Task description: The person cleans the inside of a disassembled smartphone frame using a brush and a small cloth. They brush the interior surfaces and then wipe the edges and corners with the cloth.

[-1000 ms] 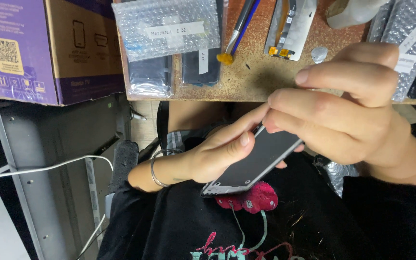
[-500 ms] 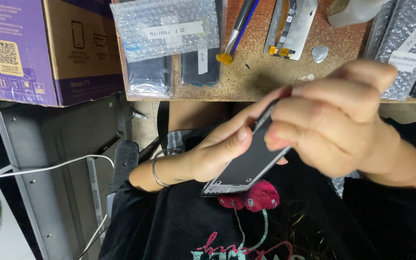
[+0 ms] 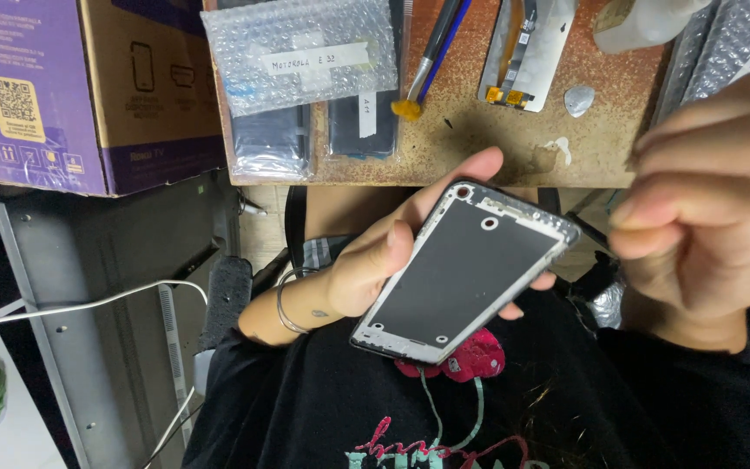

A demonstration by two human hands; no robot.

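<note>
My left hand (image 3: 362, 274), with a thin metal bracelet (image 3: 281, 302) on its wrist, holds a phone's silver mid-frame (image 3: 466, 278) over my lap. Its dark inner face points up, and my thumb lies on its left edge with my fingers behind it. My right hand (image 3: 705, 208) is blurred at the right, clear of the frame. Its fingers are curled and nothing shows in them.
The worn brown bench (image 3: 479, 143) above holds bubble-wrapped phone parts (image 3: 301, 52), dark screens (image 3: 362, 122), a small brush (image 3: 423, 61), a white panel with a flex cable (image 3: 527, 52) and a grey pick (image 3: 579, 100). A purple and brown cardboard box (image 3: 71, 87) stands at the left, with a white cable (image 3: 88, 304) below it.
My right hand has lifted off the phone frame and drawn back to the right, uncovering the frame's upper end. My left hand has kept hold of the frame.
</note>
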